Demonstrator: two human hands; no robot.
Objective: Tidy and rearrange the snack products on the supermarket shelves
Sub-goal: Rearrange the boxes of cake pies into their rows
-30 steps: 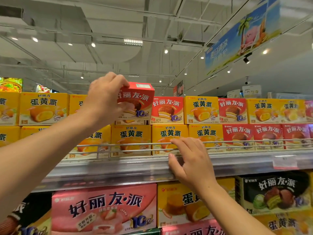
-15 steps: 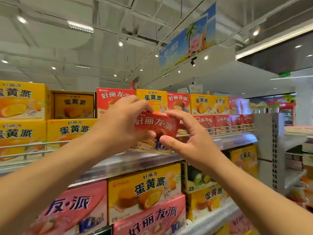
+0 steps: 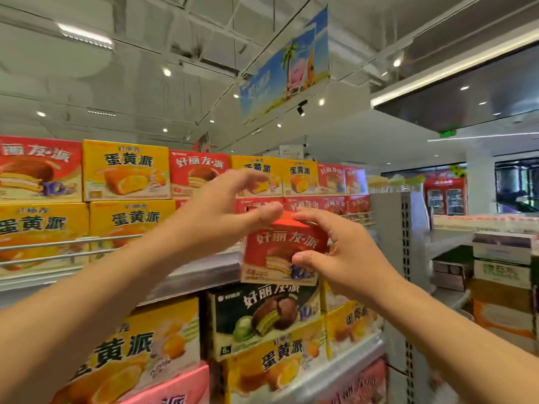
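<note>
A: Closest to the camera, what are the two forearms doing?

B: Both reach up and forward. The right hand holds a small red cardboard snack box printed with white characters and a chocolate pie. Its thumb presses the lower front face and its fingers curl over the top right edge.

A: And the left hand?

B: The left hand is just to the left of the box, fingers spread and loosely bent. One fingertip sits at the box's top left corner; whether it actually touches is hard to tell through the blur. It is not gripping anything.

A: Where is the box relative to the shelving?

B: It is held in the air, upright with its front facing the camera, in front of the grey metal edge of the upper shelf. Directly below it on the next shelf down sits a black box with a green-filled chocolate pie, beside large yellow boxes of egg yolk pie.

A: What lies further back?

B: Behind the hands, the upper shelf carries two stacked rows of boxes behind a wire rail: yellow egg yolk pie cartons mixed with red chocolate pie cartons. Beyond, a blue hanging banner with a palm tree hangs from the ceiling.
</note>
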